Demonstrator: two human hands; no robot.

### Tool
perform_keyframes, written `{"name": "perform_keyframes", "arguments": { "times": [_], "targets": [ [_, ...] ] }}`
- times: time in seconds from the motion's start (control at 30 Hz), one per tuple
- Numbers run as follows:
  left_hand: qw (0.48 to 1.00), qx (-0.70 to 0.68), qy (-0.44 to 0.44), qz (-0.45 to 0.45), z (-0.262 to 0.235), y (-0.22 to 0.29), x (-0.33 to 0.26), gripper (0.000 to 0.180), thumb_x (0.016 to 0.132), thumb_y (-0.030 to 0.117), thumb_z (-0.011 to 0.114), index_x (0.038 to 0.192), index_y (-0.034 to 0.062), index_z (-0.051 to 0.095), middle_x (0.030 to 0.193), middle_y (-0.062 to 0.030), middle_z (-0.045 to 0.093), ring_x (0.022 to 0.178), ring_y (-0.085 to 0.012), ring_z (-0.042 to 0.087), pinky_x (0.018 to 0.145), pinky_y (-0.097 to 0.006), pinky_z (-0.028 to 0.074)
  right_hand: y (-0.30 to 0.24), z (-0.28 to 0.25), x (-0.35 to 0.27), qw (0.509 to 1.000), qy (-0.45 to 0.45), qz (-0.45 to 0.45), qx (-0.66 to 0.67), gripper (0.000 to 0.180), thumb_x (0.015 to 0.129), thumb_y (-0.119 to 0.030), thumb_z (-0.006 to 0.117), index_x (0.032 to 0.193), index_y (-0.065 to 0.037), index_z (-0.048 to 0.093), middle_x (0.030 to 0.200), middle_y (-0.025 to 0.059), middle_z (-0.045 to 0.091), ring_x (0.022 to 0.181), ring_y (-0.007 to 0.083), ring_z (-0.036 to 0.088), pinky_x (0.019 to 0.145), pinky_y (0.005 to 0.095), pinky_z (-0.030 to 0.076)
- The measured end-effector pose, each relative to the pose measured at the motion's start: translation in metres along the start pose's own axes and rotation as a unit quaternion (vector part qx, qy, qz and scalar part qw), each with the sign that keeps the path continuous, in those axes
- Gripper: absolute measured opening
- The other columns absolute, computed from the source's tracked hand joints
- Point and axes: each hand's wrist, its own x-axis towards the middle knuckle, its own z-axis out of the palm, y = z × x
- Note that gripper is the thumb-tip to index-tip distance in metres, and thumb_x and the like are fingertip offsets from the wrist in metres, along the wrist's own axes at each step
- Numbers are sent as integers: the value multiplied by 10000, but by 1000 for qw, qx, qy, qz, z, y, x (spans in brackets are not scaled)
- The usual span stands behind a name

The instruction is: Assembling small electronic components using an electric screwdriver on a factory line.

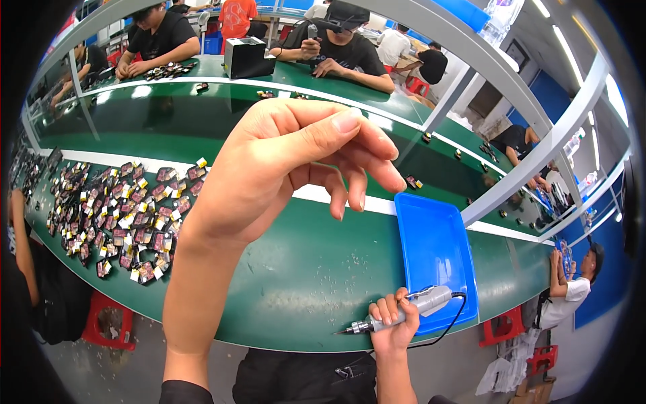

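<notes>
My left hand [289,155] is raised high over the bench, large in the view. Its fingers are loosely curled and apart, the thumb lies along the index finger, and I see nothing in its grasp. Low at the bench's near edge, my right hand [395,324] grips a grey electric screwdriver [433,300]. The tool lies almost level, its thin bit pointing left and a black cord trailing from its rear end. Under and behind the screwdriver is a shallow blue tray [436,249] with nothing in it.
Many small black parts with pink faces and white-yellow tags [128,219] are heaped at left on the green bench [289,296]. Tiny bits are scattered mid-bench. Grey frame posts [518,172] rise at right. Several people sit around; a black box [247,59] stands across the line.
</notes>
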Motion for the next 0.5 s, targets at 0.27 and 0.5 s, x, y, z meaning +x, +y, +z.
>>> {"name": "perform_keyframes", "arguments": {
  "times": [0.27, 0.5],
  "targets": [
    [1000, -4, -21, 4, -3, 0, 1, 293, 970, 233, 477, 952, -31, 602, 842, -208, 673, 605, -174, 618, 504, -258, 498, 1, -1, 1, 1000, -21, -2, 6, 66, 869, -125, 518, 889, -64, 499, 556, -16, 368, 502, 93, 373, 568, 270, 353],
    [999, 35, -5, 5, 3, 0, 1, 315, 750, 16, 700, 1029, -17, 558, 857, -107, 609, 734, -147, 593, 503, -234, 504, 1, 1, 0, 1000, 7, 0, 3, 49, 833, -123, 536, 846, -87, 505, 544, -10, 346, 493, 108, 354, 550, 277, 330]
  ]
}}
